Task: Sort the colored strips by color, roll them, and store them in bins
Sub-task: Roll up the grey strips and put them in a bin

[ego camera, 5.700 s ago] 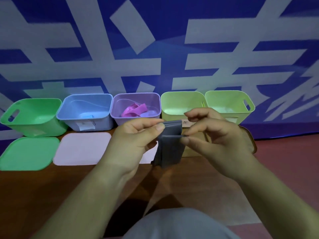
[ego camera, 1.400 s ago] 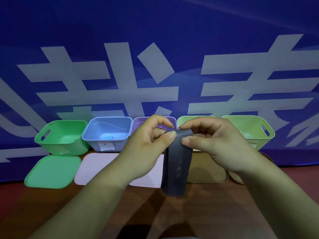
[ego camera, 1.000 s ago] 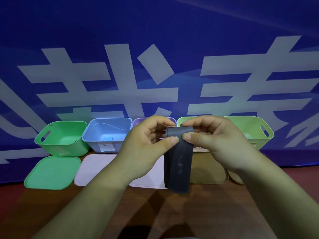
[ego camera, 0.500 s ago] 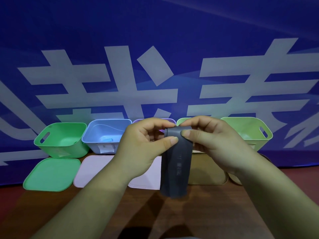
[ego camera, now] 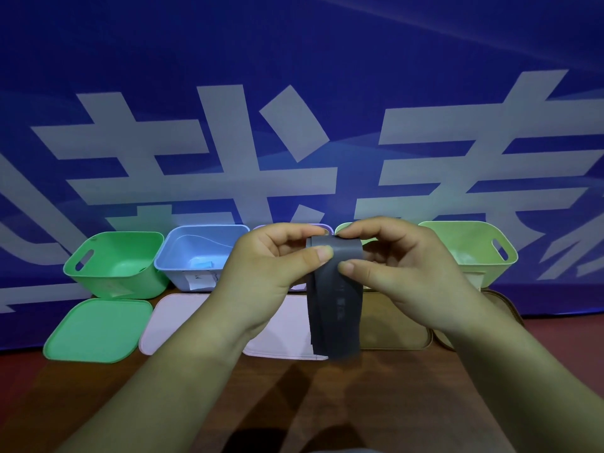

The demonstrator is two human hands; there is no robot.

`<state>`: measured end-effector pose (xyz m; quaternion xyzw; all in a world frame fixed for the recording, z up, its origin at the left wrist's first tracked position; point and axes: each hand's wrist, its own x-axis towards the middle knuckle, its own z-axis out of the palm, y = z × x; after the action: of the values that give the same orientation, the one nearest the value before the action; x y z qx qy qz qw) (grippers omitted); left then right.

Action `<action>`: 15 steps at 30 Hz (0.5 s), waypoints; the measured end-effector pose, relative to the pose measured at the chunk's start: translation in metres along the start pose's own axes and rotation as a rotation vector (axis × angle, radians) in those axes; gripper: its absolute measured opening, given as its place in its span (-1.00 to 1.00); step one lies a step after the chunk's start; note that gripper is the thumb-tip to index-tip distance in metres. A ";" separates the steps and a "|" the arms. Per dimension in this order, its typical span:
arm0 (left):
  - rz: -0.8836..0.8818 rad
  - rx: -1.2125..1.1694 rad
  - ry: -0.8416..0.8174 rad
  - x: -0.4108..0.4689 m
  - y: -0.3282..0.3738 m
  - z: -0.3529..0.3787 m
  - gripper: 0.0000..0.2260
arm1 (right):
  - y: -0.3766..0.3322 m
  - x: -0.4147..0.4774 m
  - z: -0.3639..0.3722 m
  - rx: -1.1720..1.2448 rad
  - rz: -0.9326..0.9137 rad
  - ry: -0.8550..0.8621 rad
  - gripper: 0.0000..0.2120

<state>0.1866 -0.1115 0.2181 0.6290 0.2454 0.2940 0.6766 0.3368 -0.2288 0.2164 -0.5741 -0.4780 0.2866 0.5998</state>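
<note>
Grey strip point(ego camera: 335, 305) sits at the centre of the head view, held up in the air between both hands, in front of the row of bins and above the wooden table point(ego camera: 327, 403). Its top edge is turned over into what looks like the first curl of a roll. The rest hangs straight down, loose, in front of the lids.

The left hand point(ego camera: 271, 266) pinches the top left of the strip between thumb and curled fingers. The right hand point(ego camera: 402, 266) pinches the top right the same way, its thumb pressed on the front face just below the curl.

Five open bins stand against the blue banner point(ego camera: 294, 60):
- a green bin point(ego camera: 114, 266)
- a blue bin point(ego camera: 196, 253) with a small blue piece point(ego camera: 202, 265) on its floor
- a purple bin point(ego camera: 261, 227) – mostly hidden by the left hand
- a yellow-green bin point(ego camera: 343, 225), largely behind the right hand
- a second pale green bin point(ego camera: 470, 253)

Lids lie flat in front of them: a green lid point(ego camera: 94, 328), a pink lid point(ego camera: 176, 318), and a tan lid point(ego camera: 392, 325).

As for progress, I judge this strip barely begun – most of its length is left to roll, and it has yet to go into a bin. No bin is grey, so I cannot tell which one it belongs in. The blue piece suggests some sorting is done, but I cannot make out what the hidden bins hold.
</note>
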 end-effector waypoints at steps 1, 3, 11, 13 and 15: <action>0.001 0.015 -0.005 0.001 0.000 -0.001 -0.83 | 0.001 0.000 0.001 0.023 -0.002 0.007 -0.71; 0.018 0.063 -0.011 0.002 0.000 -0.002 -0.82 | 0.002 0.001 0.001 0.068 0.013 0.014 -0.72; 0.085 0.172 -0.100 0.000 -0.003 -0.008 -0.70 | 0.006 0.005 0.002 0.115 0.036 0.048 -0.72; 0.116 0.184 -0.102 -0.001 -0.003 -0.009 -0.65 | 0.007 0.006 0.002 0.131 0.045 0.046 -0.72; 0.153 0.220 -0.100 -0.002 -0.004 -0.010 -0.63 | 0.008 0.006 0.003 0.136 0.051 0.049 -0.74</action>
<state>0.1788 -0.1063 0.2129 0.7301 0.1933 0.2843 0.5905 0.3379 -0.2209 0.2102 -0.5509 -0.4278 0.3196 0.6414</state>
